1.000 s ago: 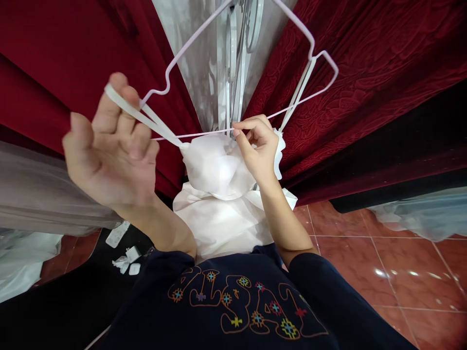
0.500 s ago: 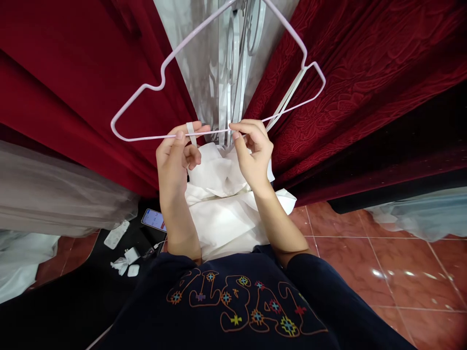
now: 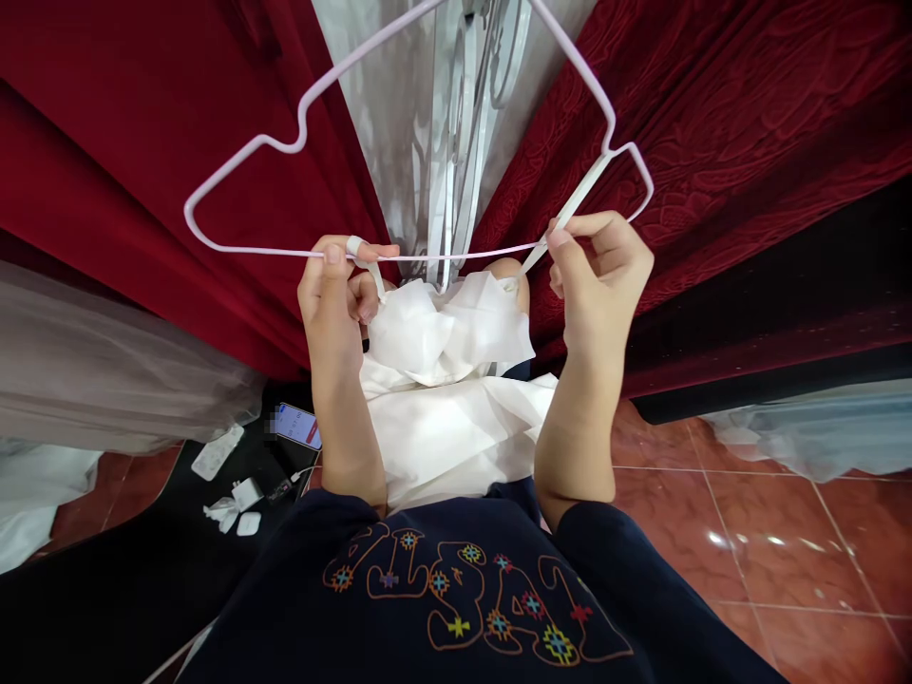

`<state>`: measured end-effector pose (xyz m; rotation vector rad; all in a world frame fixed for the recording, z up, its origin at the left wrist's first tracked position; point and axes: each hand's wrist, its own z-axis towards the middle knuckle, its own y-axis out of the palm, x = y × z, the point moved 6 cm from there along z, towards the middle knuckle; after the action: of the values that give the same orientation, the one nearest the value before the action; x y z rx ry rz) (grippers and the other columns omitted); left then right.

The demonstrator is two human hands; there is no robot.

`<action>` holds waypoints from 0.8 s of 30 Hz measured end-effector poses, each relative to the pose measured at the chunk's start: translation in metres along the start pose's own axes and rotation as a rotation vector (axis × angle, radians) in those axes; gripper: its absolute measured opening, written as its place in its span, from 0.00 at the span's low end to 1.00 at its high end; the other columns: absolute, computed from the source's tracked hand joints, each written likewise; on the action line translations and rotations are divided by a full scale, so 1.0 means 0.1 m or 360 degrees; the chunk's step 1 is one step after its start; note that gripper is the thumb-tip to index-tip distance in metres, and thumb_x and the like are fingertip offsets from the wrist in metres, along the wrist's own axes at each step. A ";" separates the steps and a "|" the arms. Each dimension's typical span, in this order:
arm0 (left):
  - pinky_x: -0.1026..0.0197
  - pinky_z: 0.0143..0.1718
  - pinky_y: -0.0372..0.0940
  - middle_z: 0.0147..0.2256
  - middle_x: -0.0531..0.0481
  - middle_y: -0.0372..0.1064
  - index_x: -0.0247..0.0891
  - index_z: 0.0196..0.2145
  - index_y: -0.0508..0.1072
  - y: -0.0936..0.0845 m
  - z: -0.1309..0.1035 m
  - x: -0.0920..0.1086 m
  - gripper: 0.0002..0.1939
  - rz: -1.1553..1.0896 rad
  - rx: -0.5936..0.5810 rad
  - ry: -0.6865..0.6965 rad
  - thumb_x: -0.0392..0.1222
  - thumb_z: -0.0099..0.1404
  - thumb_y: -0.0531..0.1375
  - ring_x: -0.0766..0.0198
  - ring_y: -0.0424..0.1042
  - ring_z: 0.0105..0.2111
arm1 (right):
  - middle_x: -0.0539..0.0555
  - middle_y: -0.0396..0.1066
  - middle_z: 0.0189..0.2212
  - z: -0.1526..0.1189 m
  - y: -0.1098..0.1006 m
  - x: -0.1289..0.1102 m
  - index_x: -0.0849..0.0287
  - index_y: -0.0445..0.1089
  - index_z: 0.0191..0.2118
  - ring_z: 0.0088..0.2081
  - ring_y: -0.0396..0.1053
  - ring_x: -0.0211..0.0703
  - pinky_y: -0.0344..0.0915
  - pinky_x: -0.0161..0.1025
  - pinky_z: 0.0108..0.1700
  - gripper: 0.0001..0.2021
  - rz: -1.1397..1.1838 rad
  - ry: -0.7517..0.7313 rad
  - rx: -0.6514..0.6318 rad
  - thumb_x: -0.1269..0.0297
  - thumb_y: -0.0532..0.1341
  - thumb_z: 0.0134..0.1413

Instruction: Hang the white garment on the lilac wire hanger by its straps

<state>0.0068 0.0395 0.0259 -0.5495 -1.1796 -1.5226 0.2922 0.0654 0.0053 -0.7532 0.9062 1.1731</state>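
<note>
A pale pink wire hanger point(image 3: 456, 256) spans the upper middle of the head view. My left hand point(image 3: 334, 294) pinches its bottom bar, with a white strap looped over one finger. Beside the hanger's right end, my right hand point(image 3: 605, 266) is closed, thumb against fingers, on a white strap point(image 3: 580, 195). That strap runs up to the hanger's right notch and crosses the bottom bar. Below, a white garment point(image 3: 448, 427) lies bunched over my lap.
Red curtains point(image 3: 128, 123) hang on both sides, a sheer grey one point(image 3: 121, 361) at left. A phone point(image 3: 297, 426), a charger point(image 3: 246, 494) and a small white case point(image 3: 249, 524) lie on a black surface at lower left. Red floor tiles point(image 3: 662, 532) show at right.
My right hand has moved right, from the bottom bar's middle to the strap at the hanger's right side. The hanger has shifted slightly; my left hand still pinches its bar.
</note>
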 end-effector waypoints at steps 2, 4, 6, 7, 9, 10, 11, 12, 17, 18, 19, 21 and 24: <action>0.57 0.19 0.39 0.38 0.46 0.84 0.42 0.33 0.79 0.00 -0.02 0.03 0.23 0.0071 0.0010 0.0027 0.65 0.75 0.67 0.71 0.51 0.17 | 0.53 0.78 0.39 -0.04 -0.01 -0.16 0.56 0.76 0.39 0.33 0.67 0.35 0.63 0.38 0.34 0.16 0.0055 0.0016 0.0043 0.49 0.75 0.59; 0.56 0.20 0.40 0.39 0.45 0.84 0.43 0.33 0.79 -0.02 -0.03 0.05 0.24 0.0128 0.0020 0.0040 0.65 0.75 0.67 0.70 0.51 0.17 | 0.52 0.79 0.37 -0.04 0.04 -0.28 0.55 0.78 0.41 0.27 0.60 0.31 0.58 0.37 0.29 0.18 0.0111 0.0004 -0.0053 0.47 0.77 0.56; 0.56 0.20 0.41 0.39 0.45 0.85 0.43 0.33 0.79 -0.04 -0.03 0.06 0.24 0.0150 0.0017 0.0039 0.66 0.75 0.67 0.70 0.52 0.17 | 0.52 0.81 0.40 0.05 0.02 -0.35 0.51 0.80 0.47 0.23 0.56 0.29 0.54 0.37 0.24 0.20 0.0194 -0.0103 -0.0064 0.44 0.76 0.55; 0.56 0.20 0.41 0.39 0.45 0.85 0.44 0.33 0.79 -0.05 -0.03 0.06 0.24 0.0146 0.0007 0.0034 0.66 0.75 0.67 0.70 0.52 0.17 | 0.52 0.82 0.41 0.12 -0.03 -0.37 0.49 0.81 0.48 0.21 0.54 0.28 0.51 0.36 0.21 0.21 0.0257 -0.0199 0.0007 0.44 0.76 0.55; 0.56 0.20 0.43 0.40 0.46 0.85 0.44 0.33 0.78 -0.05 -0.03 0.06 0.24 0.0119 -0.0013 0.0022 0.66 0.75 0.67 0.69 0.54 0.17 | 0.52 0.85 0.44 0.26 -0.23 -0.39 0.48 0.83 0.50 0.19 0.55 0.27 0.46 0.35 0.18 0.18 0.0411 -0.0439 0.0234 0.48 0.75 0.55; 0.57 0.19 0.44 0.40 0.46 0.86 0.44 0.33 0.78 -0.06 -0.04 0.06 0.24 0.0105 -0.0011 0.0020 0.66 0.75 0.66 0.69 0.56 0.17 | 0.53 0.85 0.45 0.33 -0.34 -0.37 0.48 0.85 0.49 0.19 0.57 0.27 0.45 0.33 0.17 0.16 0.0487 -0.0549 0.0347 0.53 0.73 0.56; 0.57 0.19 0.45 0.40 0.45 0.86 0.44 0.33 0.77 -0.06 -0.04 0.06 0.24 0.0097 0.0000 0.0020 0.66 0.76 0.66 0.69 0.57 0.17 | 0.52 0.85 0.47 0.38 -0.45 -0.34 0.48 0.86 0.49 0.19 0.58 0.26 0.47 0.32 0.17 0.15 0.0528 -0.0636 0.0420 0.57 0.70 0.57; 0.57 0.19 0.45 0.39 0.45 0.85 0.44 0.33 0.77 -0.06 -0.04 0.07 0.24 0.0099 0.0016 0.0024 0.66 0.76 0.65 0.68 0.57 0.17 | 0.51 0.85 0.48 0.41 -0.56 -0.31 0.47 0.87 0.50 0.20 0.60 0.25 0.48 0.30 0.17 0.15 0.0525 -0.0703 0.0486 0.60 0.68 0.59; 0.60 0.16 0.43 0.37 0.45 0.84 0.42 0.33 0.78 -0.02 -0.04 0.09 0.25 0.0082 -0.0040 0.0053 0.66 0.76 0.66 0.71 0.51 0.16 | 0.42 0.84 0.42 0.21 -0.91 -0.23 0.38 0.86 0.48 0.22 0.62 0.22 0.46 0.25 0.20 0.15 0.0169 -0.0929 0.0937 0.65 0.63 0.70; 0.61 0.16 0.41 0.37 0.45 0.84 0.41 0.33 0.79 -0.01 -0.04 0.08 0.25 0.0059 -0.0067 0.0054 0.65 0.76 0.67 0.72 0.50 0.16 | 0.41 0.83 0.41 0.14 -0.89 -0.26 0.38 0.85 0.48 0.23 0.64 0.23 0.46 0.25 0.21 0.14 0.0125 -0.0968 0.0972 0.64 0.62 0.72; 0.62 0.16 0.40 0.36 0.45 0.84 0.40 0.33 0.79 0.00 -0.04 0.08 0.25 0.0039 -0.0087 0.0053 0.65 0.75 0.67 0.72 0.50 0.17 | 0.42 0.82 0.40 0.06 -0.84 -0.30 0.39 0.85 0.47 0.23 0.65 0.23 0.48 0.25 0.21 0.12 0.0107 -0.1025 0.1000 0.61 0.62 0.73; 0.63 0.15 0.39 0.37 0.44 0.84 0.39 0.34 0.79 0.01 -0.04 0.05 0.24 0.0012 -0.0104 0.0044 0.63 0.76 0.67 0.73 0.50 0.17 | 0.44 0.81 0.40 -0.08 -0.64 -0.40 0.41 0.83 0.48 0.27 0.71 0.28 0.61 0.27 0.24 0.09 0.0104 -0.1103 0.0978 0.55 0.64 0.72; 0.64 0.16 0.39 0.38 0.43 0.84 0.39 0.34 0.80 0.01 -0.04 0.02 0.22 0.0005 -0.0116 0.0016 0.61 0.77 0.67 0.73 0.50 0.17 | 0.49 0.82 0.46 -0.16 -0.22 -0.51 0.41 0.81 0.56 0.42 0.82 0.39 0.80 0.40 0.41 0.14 0.0061 -0.0996 0.0668 0.49 0.68 0.68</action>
<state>0.0082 0.0354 0.0266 -0.5916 -1.1185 -1.5689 0.3033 0.0240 0.0446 -0.0132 0.6024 1.1056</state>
